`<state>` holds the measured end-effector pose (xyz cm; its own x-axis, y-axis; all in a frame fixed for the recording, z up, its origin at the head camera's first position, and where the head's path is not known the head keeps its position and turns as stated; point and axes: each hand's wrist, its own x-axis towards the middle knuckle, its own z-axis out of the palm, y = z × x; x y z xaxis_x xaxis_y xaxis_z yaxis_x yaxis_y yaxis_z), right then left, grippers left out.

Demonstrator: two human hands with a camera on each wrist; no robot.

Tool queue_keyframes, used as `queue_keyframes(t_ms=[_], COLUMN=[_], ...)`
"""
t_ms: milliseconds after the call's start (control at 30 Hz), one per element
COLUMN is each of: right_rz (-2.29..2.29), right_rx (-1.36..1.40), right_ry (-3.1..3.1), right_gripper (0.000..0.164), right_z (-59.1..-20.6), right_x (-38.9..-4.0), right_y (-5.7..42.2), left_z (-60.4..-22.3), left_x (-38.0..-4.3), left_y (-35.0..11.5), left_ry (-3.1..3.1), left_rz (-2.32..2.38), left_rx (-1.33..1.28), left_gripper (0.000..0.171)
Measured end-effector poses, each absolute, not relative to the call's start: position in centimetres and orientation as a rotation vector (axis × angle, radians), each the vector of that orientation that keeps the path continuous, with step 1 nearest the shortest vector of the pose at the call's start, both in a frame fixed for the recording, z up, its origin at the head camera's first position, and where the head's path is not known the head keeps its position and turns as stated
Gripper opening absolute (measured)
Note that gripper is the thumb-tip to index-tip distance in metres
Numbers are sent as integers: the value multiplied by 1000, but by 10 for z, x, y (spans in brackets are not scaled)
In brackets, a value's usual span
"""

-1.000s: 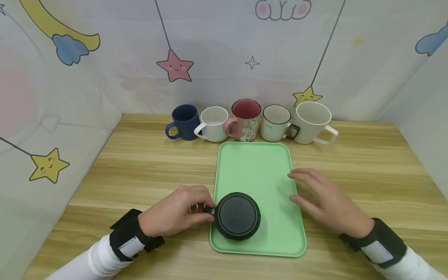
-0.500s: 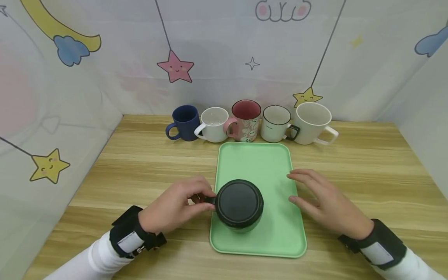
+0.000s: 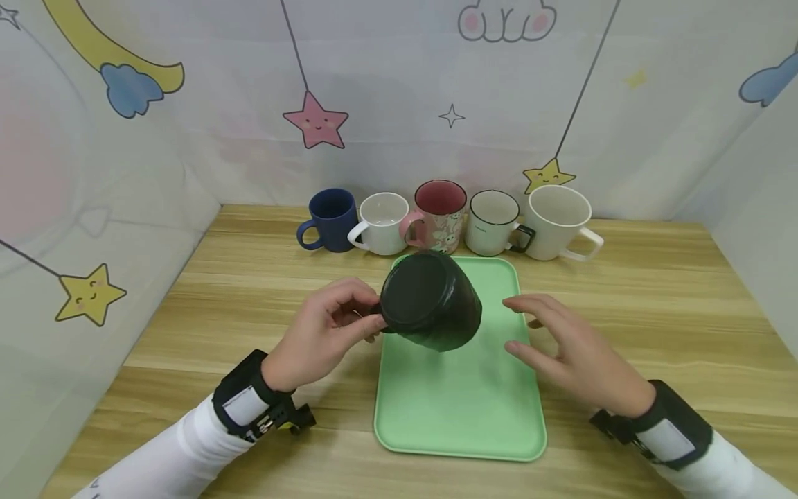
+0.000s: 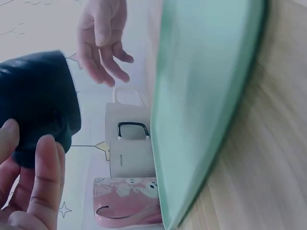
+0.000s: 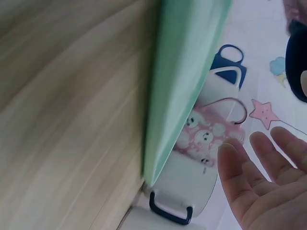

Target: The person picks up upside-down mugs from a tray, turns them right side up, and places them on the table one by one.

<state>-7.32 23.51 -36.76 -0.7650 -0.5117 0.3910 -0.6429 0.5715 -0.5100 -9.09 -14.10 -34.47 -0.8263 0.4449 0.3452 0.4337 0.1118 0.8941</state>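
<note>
A black mug hangs in the air over the green tray, tipped with its base turned up toward the head camera. My left hand pinches its handle between thumb and fingers, at the mug's left side. In the left wrist view the mug is seen side-on, with the thumb and fingers on its handle. My right hand is held over the tray's right edge, fingers spread and apart from the mug. The right wrist view shows the right hand's fingers loosely bent with nothing in them.
Behind the tray several mugs stand in a row: a blue mug, a white mug, a pink mug, a white mug with black handle and a large cream mug. A patterned backdrop encloses the wooden table.
My left hand has raised the black mug from the tray, moving it away toward the row and tilting it from upside down toward its side. The right hand has shifted slightly left.
</note>
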Motion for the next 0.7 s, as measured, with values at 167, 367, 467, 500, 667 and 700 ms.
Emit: queue_keyframes(t_ms=[167, 367, 467, 500, 667, 700], right_rz=[1162, 1484, 1647, 1691, 1903, 1938], right_rx=[950, 914, 859, 839, 792, 789], right_ry=[-2622, -2597, -2576, -2569, -2519, -2507], right_gripper=[56, 53, 48, 45, 41, 40], right_z=[-360, -352, -349, -348, -341, -340], right_x=[-79, -89, -93, -95, -97, -98], right_y=[225, 208, 198, 194, 177, 175], left_z=[-342, -340, -338, -338, -338, -339], left_x=[-97, -105, -108, -109, -111, -111], left_y=[-132, -117, -108, -105, -92, -89], left_ry=[2309, 2237, 2142, 2110, 1986, 1967], left_rz=[1983, 2112, 2189, 2209, 2269, 2277], left_rx=[903, 928, 910, 903, 897, 897], left_gripper=[20, 20, 19, 18, 18, 18])
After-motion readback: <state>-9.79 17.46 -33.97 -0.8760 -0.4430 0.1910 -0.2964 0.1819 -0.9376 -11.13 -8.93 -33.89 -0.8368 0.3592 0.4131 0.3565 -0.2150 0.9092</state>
